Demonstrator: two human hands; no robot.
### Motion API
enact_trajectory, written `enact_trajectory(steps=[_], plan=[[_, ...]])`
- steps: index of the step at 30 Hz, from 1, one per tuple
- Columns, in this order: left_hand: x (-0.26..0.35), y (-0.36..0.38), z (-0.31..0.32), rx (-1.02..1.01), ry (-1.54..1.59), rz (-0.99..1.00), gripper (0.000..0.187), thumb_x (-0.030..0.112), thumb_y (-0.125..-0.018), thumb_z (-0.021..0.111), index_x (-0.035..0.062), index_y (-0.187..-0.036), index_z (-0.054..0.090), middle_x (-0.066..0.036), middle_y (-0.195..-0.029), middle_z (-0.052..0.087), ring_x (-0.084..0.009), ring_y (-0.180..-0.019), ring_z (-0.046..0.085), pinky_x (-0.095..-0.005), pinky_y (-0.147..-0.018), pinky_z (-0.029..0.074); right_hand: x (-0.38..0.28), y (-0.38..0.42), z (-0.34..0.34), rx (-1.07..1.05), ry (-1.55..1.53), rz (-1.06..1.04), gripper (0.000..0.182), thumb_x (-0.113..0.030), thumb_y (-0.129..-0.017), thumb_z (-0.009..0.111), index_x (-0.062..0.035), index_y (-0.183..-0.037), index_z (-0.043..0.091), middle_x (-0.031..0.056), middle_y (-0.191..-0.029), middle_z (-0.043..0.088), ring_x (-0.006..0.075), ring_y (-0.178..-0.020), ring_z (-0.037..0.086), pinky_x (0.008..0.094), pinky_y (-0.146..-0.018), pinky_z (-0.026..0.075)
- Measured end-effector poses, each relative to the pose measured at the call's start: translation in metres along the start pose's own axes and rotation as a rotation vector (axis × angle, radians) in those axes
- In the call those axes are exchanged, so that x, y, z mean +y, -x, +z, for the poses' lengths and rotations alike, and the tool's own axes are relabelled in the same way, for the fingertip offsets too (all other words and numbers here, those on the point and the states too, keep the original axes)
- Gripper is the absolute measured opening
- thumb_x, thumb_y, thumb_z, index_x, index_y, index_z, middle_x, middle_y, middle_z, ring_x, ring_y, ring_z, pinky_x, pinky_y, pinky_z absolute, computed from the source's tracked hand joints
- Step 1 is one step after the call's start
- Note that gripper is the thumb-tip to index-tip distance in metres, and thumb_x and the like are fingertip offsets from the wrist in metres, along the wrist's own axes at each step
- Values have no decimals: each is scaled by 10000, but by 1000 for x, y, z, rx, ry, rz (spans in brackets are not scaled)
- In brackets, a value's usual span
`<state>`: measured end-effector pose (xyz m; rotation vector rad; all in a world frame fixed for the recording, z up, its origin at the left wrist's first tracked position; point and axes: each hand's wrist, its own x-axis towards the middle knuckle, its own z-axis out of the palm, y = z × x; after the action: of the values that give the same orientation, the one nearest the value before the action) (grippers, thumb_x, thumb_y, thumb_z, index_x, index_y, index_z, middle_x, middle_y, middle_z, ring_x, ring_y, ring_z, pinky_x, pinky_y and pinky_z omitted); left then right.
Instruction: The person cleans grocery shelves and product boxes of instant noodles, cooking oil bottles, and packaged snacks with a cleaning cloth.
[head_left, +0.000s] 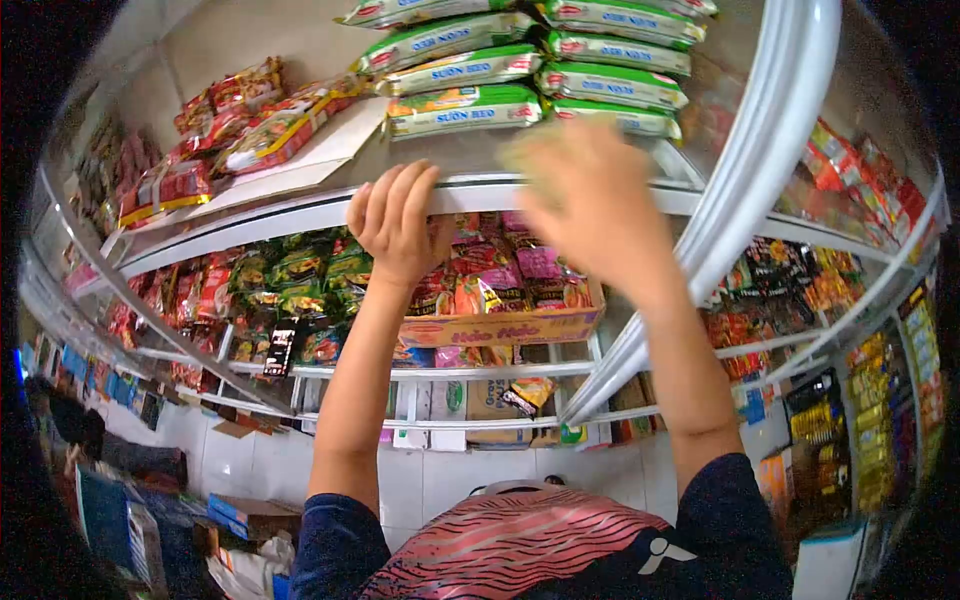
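My left hand (395, 220) is closed over the front edge of the white-framed shelf (300, 222), its fingers curled on top. My right hand (585, 200) reaches over the same shelf, smeared by motion. A pale yellowish patch (530, 165) shows at its fingers; I cannot make out what it is. Just behind the hands, green-and-white noodle packets (465, 110) lie in two stacks. Below the shelf edge, between my arms, a cardboard box (500, 328) holds pink and red packets (485, 285).
A white upright post (745, 150) stands right of my right arm. Red packets (290, 125) lie on a white board at the upper left. Green packets (310, 275) fill the lower shelf. A phone-like device (280, 347) sits at that shelf's front. Boxes (250, 515) stand on the floor.
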<state>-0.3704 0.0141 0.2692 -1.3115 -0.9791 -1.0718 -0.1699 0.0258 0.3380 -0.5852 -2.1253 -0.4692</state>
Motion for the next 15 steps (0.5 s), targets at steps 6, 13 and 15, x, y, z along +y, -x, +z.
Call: enact_trajectory(steps=[6, 13, 15], plan=[[-6, 13, -24, -175, 226, -10, 343, 96, -726, 519, 48, -1064, 484, -114, -1143, 497, -287, -1081, 446, -412, -925, 290, -31, -1, 14, 24, 20, -87, 397, -252, -639, 642, -134, -998, 520, 73, -1001, 489, 257, -940, 465, 401, -796, 370], [-46, 206, -84, -678, 329, -492, 558, 46, -605, 589, 36, -1142, 436, -148, -1176, 438, -334, -1101, 379, -429, -933, 278, 15, 97, -52, 171, -128, 157, 367, -8, -552, 646, -70, -900, 549, 95, -884, 554, 278, -807, 539, 366, -706, 446], [-84, 267, -110, -716, 25, -680, 548, 89, -619, 615, 27, -1133, 435, -169, -1151, 447, -333, -1086, 386, -417, -931, 277, 8, 162, -39, 54, -328, 310, 344, -27, -582, 673, -47, -903, 550, 115, -920, 562, 272, -836, 549, 344, -727, 447]])
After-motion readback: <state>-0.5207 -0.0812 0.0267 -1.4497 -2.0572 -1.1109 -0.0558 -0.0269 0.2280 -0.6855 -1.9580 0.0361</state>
